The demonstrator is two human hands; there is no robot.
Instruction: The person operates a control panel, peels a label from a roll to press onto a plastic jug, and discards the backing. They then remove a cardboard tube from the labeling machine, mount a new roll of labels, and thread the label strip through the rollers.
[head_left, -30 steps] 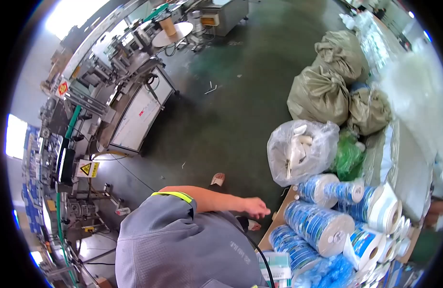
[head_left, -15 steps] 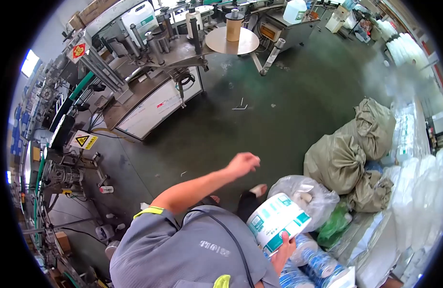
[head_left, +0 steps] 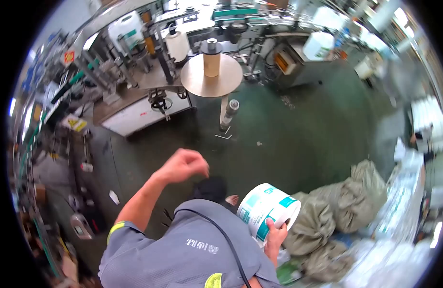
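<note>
My right hand [head_left: 276,235] holds a roll of labels [head_left: 262,209] at the right side of my body. White with teal print, the roll is tilted, and my fingers grip its end near the core. My left hand [head_left: 184,165] is raised over the floor in front of me, fingers curled in and slightly blurred. Nothing shows in it, though its palm is hidden.
A machine with a round metal plate [head_left: 188,81] bearing a brown core [head_left: 212,65] stands ahead. Bulging sacks [head_left: 348,204] and plastic-wrapped goods [head_left: 399,187] lie at the right. Thin white rods [head_left: 223,137] are on the floor.
My view has turned to the right and come nearer the machine. My left hand has swung leftward and back towards me. The roll of labels stays in my right hand.
</note>
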